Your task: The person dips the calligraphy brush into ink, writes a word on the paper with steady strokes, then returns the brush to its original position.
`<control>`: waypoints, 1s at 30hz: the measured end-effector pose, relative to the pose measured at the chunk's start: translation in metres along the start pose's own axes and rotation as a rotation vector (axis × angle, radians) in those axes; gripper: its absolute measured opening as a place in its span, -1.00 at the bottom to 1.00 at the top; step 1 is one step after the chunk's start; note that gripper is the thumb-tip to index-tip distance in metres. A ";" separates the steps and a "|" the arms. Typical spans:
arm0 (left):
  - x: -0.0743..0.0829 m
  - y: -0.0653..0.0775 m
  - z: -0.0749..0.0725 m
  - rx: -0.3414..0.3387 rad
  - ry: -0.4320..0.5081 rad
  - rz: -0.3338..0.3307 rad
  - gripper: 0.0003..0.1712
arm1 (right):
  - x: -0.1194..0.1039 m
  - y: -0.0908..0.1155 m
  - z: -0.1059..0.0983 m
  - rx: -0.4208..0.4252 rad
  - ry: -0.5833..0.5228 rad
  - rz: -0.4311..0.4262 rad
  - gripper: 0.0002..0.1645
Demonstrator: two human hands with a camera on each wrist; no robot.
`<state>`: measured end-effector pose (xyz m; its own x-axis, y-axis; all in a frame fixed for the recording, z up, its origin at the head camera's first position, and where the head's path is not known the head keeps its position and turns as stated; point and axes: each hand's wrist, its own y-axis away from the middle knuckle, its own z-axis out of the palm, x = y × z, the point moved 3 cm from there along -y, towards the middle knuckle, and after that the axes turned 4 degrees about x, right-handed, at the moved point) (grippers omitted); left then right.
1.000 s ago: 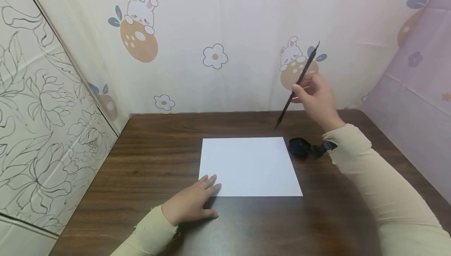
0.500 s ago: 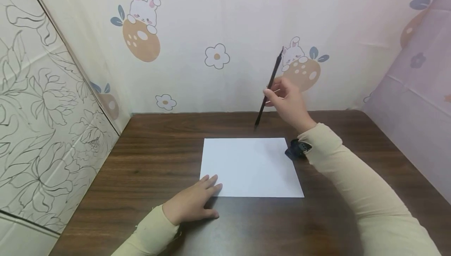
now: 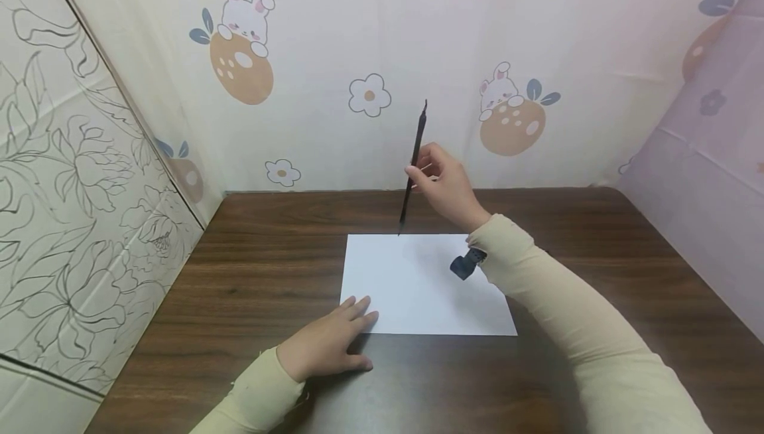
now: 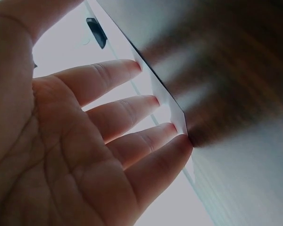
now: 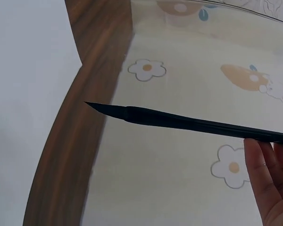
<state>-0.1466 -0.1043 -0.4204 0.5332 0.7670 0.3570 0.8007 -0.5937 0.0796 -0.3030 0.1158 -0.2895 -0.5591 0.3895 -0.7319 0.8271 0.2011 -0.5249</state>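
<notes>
My right hand (image 3: 447,185) pinches a dark brush (image 3: 418,134) by the middle of its handle. The brush stands nearly upright, tip down, over the far edge of a white sheet of paper (image 3: 412,294). In the right wrist view the pointed black bristles of the brush (image 5: 111,110) show clearly; whether they touch the paper cannot be told. With its fingers spread and fairly straight, my left hand (image 3: 325,344) rests on the near left corner of the sheet. The left wrist view shows the palm and fingertips of the left hand (image 4: 75,150) at the paper's edge.
The sheet lies on a dark wooden table (image 3: 268,255). A patterned curtain (image 3: 310,42) rises behind the table's far edge, with a flower-print panel (image 3: 77,175) at the left. A black wrist camera (image 3: 465,265) hangs below the right sleeve, over the paper.
My right hand has moved left and slightly down with the brush, from beyond the paper's far right corner to its far edge. The black dish is now hidden behind my right arm.
</notes>
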 end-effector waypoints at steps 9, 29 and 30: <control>0.002 -0.001 0.000 -0.015 0.001 -0.008 -0.13 | 0.002 0.005 0.025 -0.017 -0.019 0.009 -0.80; 0.002 -0.003 0.001 -0.019 -0.007 -0.025 -0.13 | 0.012 0.018 0.056 0.004 0.042 -0.059 -0.81; 0.002 -0.003 0.001 -0.025 -0.006 -0.029 -0.13 | 0.012 0.019 0.057 0.008 0.046 -0.063 -0.80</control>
<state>-0.1472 -0.1005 -0.4211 0.5115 0.7854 0.3485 0.8090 -0.5769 0.1128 -0.2974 0.0733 -0.3329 -0.6065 0.4169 -0.6770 0.7899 0.2196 -0.5725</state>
